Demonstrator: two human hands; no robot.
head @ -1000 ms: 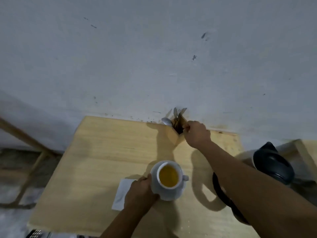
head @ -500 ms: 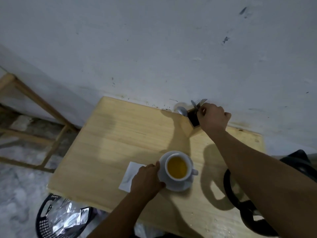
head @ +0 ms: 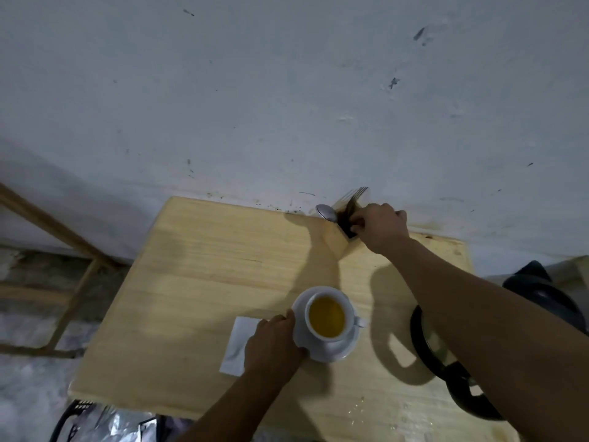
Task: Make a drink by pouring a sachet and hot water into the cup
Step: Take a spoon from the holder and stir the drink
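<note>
Left hand (head: 274,342) grips the saucer (head: 331,352) edge, cup (head: 328,317) full of yellow drink on it. My right hand (head: 381,226) is closed at the cutlery holder (head: 338,242); I cannot tell on what. Sachet (head: 237,346) lies beside the saucer, kettle base (head: 446,371) under my right forearm.

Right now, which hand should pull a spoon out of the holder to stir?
Right. The right hand is already at the wooden holder, fingers on the cutlery. The left hand is steadying the saucer under the cup.
</note>
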